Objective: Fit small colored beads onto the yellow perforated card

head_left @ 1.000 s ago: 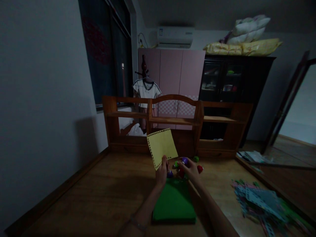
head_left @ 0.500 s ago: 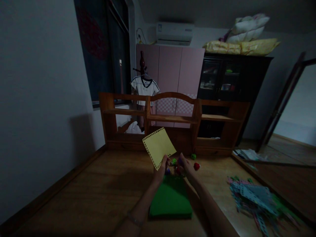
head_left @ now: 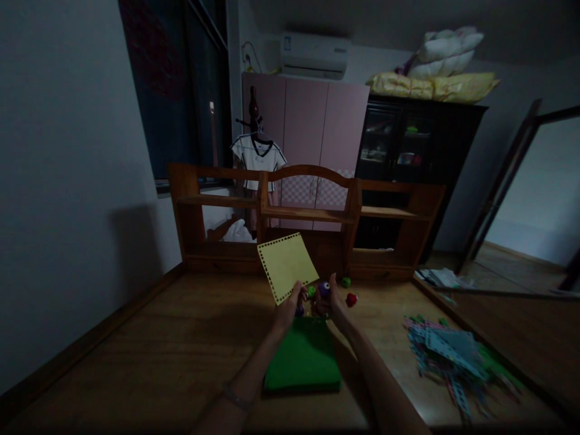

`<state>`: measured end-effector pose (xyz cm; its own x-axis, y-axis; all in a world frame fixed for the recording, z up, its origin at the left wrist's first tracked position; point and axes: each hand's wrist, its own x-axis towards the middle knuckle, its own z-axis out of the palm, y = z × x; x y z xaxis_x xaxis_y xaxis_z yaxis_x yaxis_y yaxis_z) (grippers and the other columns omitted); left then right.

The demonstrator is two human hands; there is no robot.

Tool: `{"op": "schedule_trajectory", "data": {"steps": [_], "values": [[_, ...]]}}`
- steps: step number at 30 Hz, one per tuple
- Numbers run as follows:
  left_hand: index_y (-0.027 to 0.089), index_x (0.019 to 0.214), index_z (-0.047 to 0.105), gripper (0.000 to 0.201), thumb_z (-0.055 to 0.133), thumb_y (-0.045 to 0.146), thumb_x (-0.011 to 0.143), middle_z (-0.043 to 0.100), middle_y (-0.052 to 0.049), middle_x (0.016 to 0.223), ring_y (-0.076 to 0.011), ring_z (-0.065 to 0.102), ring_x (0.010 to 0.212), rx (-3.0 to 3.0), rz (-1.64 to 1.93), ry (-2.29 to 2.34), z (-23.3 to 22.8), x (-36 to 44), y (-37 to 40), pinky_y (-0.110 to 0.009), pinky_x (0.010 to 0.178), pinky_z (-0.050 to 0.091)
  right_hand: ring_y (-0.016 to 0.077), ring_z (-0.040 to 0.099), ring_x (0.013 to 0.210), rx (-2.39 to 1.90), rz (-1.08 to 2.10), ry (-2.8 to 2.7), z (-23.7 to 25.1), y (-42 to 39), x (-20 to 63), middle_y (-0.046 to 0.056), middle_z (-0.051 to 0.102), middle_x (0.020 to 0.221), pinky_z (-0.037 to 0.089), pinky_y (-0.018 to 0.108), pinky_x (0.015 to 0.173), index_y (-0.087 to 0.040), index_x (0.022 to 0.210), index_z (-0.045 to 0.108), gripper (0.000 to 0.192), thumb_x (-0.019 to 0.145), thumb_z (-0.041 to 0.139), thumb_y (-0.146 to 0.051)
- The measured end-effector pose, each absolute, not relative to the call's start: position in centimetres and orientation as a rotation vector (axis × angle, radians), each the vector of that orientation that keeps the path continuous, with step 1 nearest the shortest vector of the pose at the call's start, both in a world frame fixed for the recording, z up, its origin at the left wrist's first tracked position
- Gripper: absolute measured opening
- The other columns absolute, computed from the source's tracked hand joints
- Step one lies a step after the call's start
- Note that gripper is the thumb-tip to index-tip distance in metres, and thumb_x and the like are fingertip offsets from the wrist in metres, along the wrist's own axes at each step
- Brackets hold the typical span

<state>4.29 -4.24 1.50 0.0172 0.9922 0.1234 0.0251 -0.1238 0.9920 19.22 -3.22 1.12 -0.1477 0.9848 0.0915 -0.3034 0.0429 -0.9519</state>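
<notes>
My left hand (head_left: 286, 309) pinches a yellow sheet (head_left: 287, 264) by its lower corner. Small holes run along the sheet's edges, and it is tilted up above the table. My right hand (head_left: 338, 307) is closed round a small purple toy (head_left: 323, 289) with a white eye on it. Just below both hands lies a flat green block (head_left: 302, 356). Between and behind the hands are a small green toy (head_left: 310, 292) and other small pieces, partly hidden by fingers. A red toy (head_left: 351, 299) and another green toy (head_left: 346, 282) lie beyond my right hand.
On the right of the wooden table (head_left: 181, 338) is a pile of perforated blue, pink and green pieces (head_left: 453, 353). A low wooden shelf unit (head_left: 308, 213) borders the far edge. A wall stands at the left.
The purple toy in my right hand has turned, and its eye now shows. The sheet stays in my left hand. The whole view has shifted slightly.
</notes>
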Motion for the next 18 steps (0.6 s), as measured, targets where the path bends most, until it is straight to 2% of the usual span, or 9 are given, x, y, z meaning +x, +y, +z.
{"op": "schedule_trajectory", "data": {"steps": [5, 7, 13, 18], "values": [[0.018, 0.074, 0.067, 0.057, 0.039, 0.068, 0.076, 0.063, -0.002, 0.066, -0.0161, 0.056, 0.063, 1.294, 1.264, 1.148, 1.6, 4.4, -4.3, -0.024, 0.061, 0.038, 0.0054, 0.018, 0.031, -0.766, 1.577, -1.096, 1.5, -2.8, 19.3, -0.008, 0.023, 0.038, 0.015, 0.020, 0.032, -0.020, 0.053, 0.042, 0.067, 0.069, 0.023, -0.082], [0.018, 0.072, 0.067, 0.058, 0.038, 0.068, 0.075, 0.063, -0.003, 0.065, -0.0168, 0.057, 0.063, 1.301, 1.266, 1.189, 1.5, 4.5, -4.3, -0.025, 0.062, 0.038, 0.0051, 0.016, 0.031, -0.794, 1.622, -1.091, 1.5, -2.5, 19.2, -0.009, 0.022, 0.037, 0.014, 0.020, 0.033, -0.020, 0.053, 0.041, 0.064, 0.070, 0.026, -0.081], [0.019, 0.065, 0.066, 0.053, 0.042, 0.064, 0.077, 0.062, -0.005, 0.060, -0.0191, 0.057, 0.060, 1.369, 1.361, 1.220, 1.5, 4.8, -4.5, -0.028, 0.062, 0.039, 0.0042, 0.017, 0.033, -0.840, 1.517, -1.148, 1.5, -3.1, 18.7, -0.010, 0.026, 0.039, 0.015, 0.018, 0.035, -0.018, 0.060, 0.047, 0.051, 0.071, 0.048, -0.068], [0.019, 0.068, 0.067, 0.049, 0.044, 0.060, 0.078, 0.063, -0.007, 0.060, -0.0215, 0.060, 0.064, 1.432, 1.444, 1.172, 0.8, 5.2, -3.9, -0.030, 0.067, 0.042, 0.0039, 0.017, 0.034, -0.820, 1.506, -1.203, 1.6, -3.7, 18.5, -0.009, 0.026, 0.041, 0.016, 0.018, 0.035, -0.017, 0.062, 0.051, 0.052, 0.074, 0.045, -0.067]]}}
